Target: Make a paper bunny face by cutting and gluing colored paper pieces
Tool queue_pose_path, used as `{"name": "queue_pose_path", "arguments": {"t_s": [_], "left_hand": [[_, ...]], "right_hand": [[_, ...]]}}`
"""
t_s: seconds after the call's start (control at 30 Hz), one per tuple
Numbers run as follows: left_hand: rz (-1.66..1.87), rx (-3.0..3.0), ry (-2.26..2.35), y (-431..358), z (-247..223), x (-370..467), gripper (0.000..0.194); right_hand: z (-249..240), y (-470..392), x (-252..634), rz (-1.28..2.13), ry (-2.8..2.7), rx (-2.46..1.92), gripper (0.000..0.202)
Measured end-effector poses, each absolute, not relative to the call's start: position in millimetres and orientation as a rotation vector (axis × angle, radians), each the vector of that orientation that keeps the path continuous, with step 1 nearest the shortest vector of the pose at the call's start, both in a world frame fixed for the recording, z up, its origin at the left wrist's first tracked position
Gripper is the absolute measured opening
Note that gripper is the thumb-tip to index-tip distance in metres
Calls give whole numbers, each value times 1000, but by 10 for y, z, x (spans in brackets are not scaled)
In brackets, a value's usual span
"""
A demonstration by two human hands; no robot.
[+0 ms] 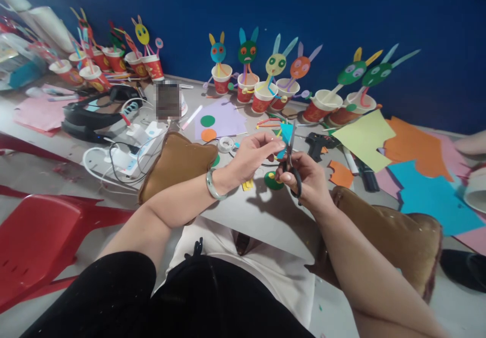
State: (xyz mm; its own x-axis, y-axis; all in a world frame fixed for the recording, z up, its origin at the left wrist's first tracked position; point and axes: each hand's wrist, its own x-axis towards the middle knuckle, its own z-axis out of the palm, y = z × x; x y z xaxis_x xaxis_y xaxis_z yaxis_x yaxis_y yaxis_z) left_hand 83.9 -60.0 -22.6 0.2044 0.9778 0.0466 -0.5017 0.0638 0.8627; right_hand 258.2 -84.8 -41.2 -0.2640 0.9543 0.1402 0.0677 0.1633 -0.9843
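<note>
My left hand (256,154), with a pale bangle at the wrist, pinches a small blue piece of paper (286,133) over the table. My right hand (309,178) is closed round the black handles of a pair of scissors (295,180). The scissor blades point up and away from me, right beside the blue paper; whether they cut into it I cannot tell. Below the hands lie a dark green paper circle (272,181) with yellow on it and a small yellow paper piece (247,184).
Cups with rabbit-faced paper figures (265,96) line the blue wall. A black glue gun (318,145) and coloured sheets (436,193) are at the right. A power strip (146,148) with cables and a black headset (81,120) are at the left. Brown cushions (176,161) flank my arms.
</note>
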Motion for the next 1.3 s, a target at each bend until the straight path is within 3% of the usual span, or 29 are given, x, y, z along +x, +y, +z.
{"name": "queue_pose_path", "arguments": {"t_s": [0.5,1.3], "left_hand": [[1248,897,708,-623,-176,846,50],[1222,895,778,-627,-138,860,45]], "right_hand": [[-414,-846,2579,1211,-1520,-1023,64],[-431,-840,2569,1227,-1458,-1031,66]]}}
